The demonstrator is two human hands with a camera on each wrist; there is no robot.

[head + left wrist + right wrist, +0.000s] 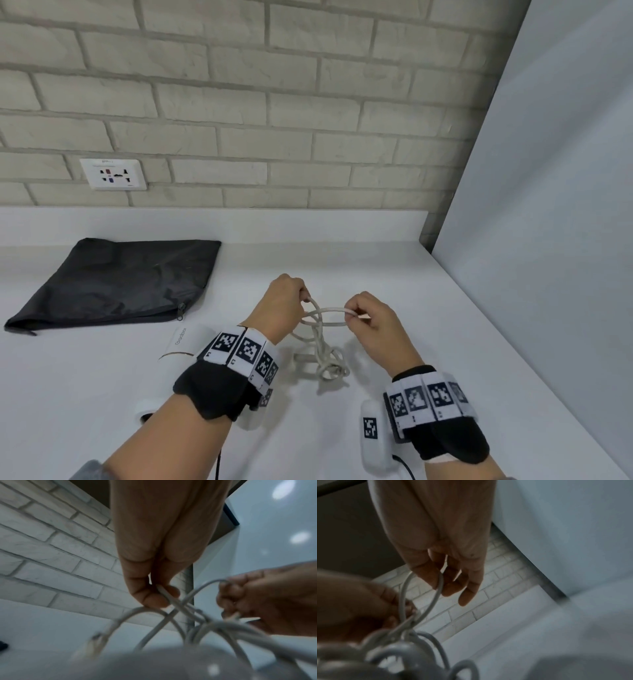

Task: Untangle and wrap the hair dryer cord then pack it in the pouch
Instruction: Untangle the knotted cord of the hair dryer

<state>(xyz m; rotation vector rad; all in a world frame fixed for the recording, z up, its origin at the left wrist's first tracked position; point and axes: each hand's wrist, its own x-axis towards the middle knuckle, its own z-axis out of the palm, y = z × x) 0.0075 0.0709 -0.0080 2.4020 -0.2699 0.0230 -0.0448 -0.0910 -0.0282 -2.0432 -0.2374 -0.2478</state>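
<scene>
A white hair dryer cord (325, 363) lies in a tangled heap on the white counter (376, 267), with one loop lifted above it. My left hand (305, 296) pinches the loop's left side between thumb and fingertips (154, 599). My right hand (349, 313) pinches the same loop a short way to the right, and the cord (431, 601) curves past its curled fingers (450, 588). Strands of the cord (154, 630) cross just below both hands. The white hair dryer body (186, 341) lies left of the heap, mostly hidden by my left wrist. The black zip pouch (116, 281) lies flat at the back left.
A wall socket (113, 174) sits in the brick wall above the pouch. A grey panel (548, 240) bounds the counter on the right. Marker bands and white cameras are strapped on both wrists.
</scene>
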